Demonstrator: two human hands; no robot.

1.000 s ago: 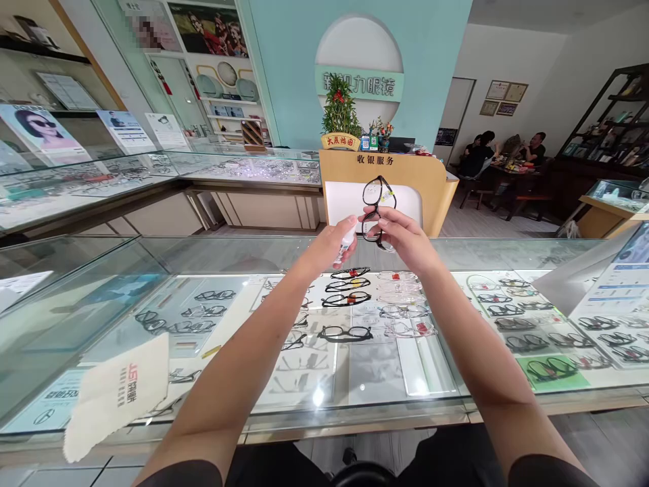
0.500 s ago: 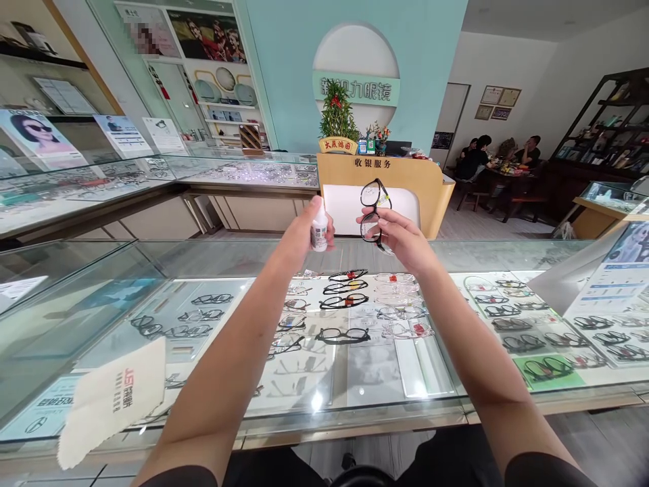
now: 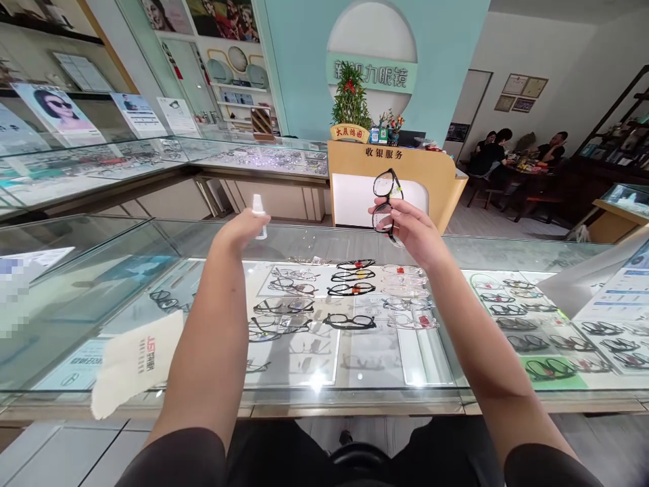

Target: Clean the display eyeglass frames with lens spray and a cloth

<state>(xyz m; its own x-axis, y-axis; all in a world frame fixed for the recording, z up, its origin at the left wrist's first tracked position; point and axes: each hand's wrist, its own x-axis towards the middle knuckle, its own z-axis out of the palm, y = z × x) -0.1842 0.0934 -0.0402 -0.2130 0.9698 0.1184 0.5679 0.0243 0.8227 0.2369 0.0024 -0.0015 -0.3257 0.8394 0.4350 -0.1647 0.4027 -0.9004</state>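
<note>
Head view. Our left hand (image 3: 241, 226) is wrapped round the bottle (image 3: 258, 205), thumb across it; the rear fingers are mostly hidden. Our right hand (image 3: 416, 228) has a narrow pinch on the lower half of the glasses (image 3: 389, 201); we cannot tell whether fingertips touch the lens.

Position: glasses in the air, in line with the far edge of the counter (image 3: 284, 410), right of its middle. Bottle likewise raised, left of the middle, well apart from them. The cloth (image 3: 132, 365) lies at the near edge, toward the near left corner.

Technique, our judgement: grip rim or bridge rather than lens, pinch lightly so the frame does not flex, and hold the bottle level-headed and clear of the lenses.

Orientation: glasses stand on end, long axis near vertical, 1 lens above the other; at least 1 temple shows on the right side. Bottle axis near vertical, cap up.
</note>
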